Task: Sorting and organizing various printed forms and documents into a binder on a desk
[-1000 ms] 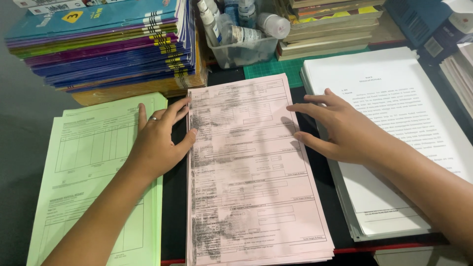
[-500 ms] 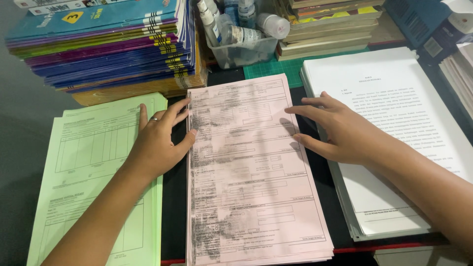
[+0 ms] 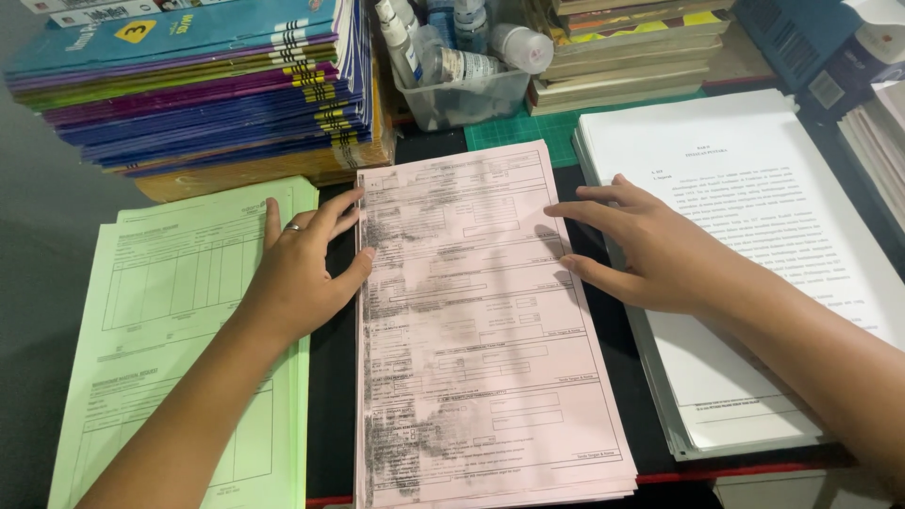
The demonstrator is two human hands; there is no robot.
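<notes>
A stack of pink printed forms (image 3: pixel 481 358) with dark smudges lies in the middle of the dark desk. My left hand (image 3: pixel 302 269), a ring on one finger, lies flat with fingers spread; its thumb and fingertips press the pink stack's left edge, and the palm rests on a stack of green forms (image 3: pixel 170 339). My right hand (image 3: pixel 650 245) is spread open, fingertips touching the pink stack's right edge, the palm over a thick stack of white printed pages (image 3: pixel 754 188). Neither hand grips anything.
A tall pile of coloured booklets (image 3: pixel 198 85) stands at the back left. A clear plastic tub with small bottles (image 3: pixel 462 66) sits behind the pink stack, on a green cutting mat (image 3: pixel 528 127). Old books (image 3: pixel 622 57) and more paper stacks (image 3: pixel 881 132) are at the back right.
Almost nothing moved. My right hand shifted slightly left against the pink stack's edge; the view drifted a little.
</notes>
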